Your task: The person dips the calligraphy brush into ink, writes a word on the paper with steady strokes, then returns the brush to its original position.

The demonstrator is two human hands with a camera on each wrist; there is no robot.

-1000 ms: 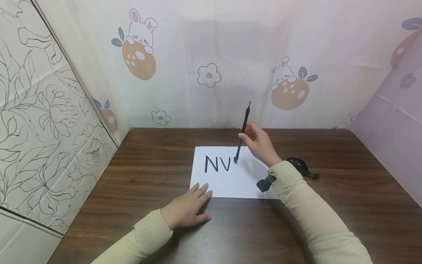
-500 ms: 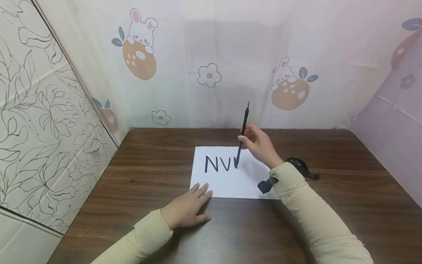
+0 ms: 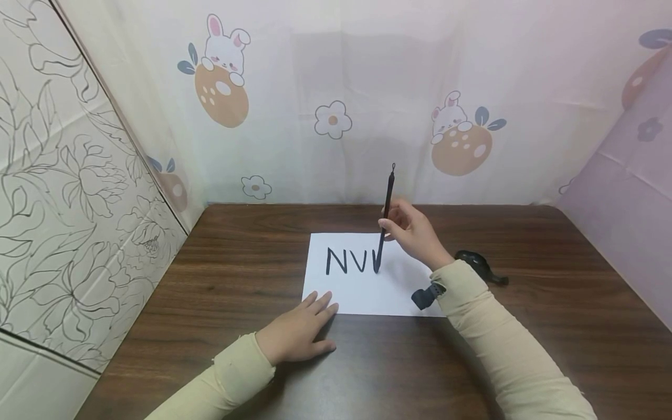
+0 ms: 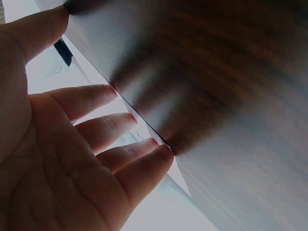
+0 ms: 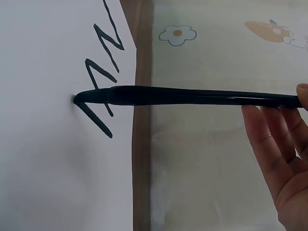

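Left hand point(image 3: 299, 333) spread, right hand point(image 3: 413, 232) pinching
Left lies palm-down, thumb point(image 3: 322, 347) apart; right is raised nearer the surface's point(image 3: 252, 256) far edge, fingers point(image 5: 262, 144) bent.

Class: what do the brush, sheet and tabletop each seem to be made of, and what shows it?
Brush: dark and glossy, perhaps lacquered wood or plastic; a highlight runs along it.
Sheet: probably paper, white and matt, judging by its thinness and crisp edges.
Tabletop: wood or wood-look laminate with a slight sheen; brown grain streaks and soft reflections show.
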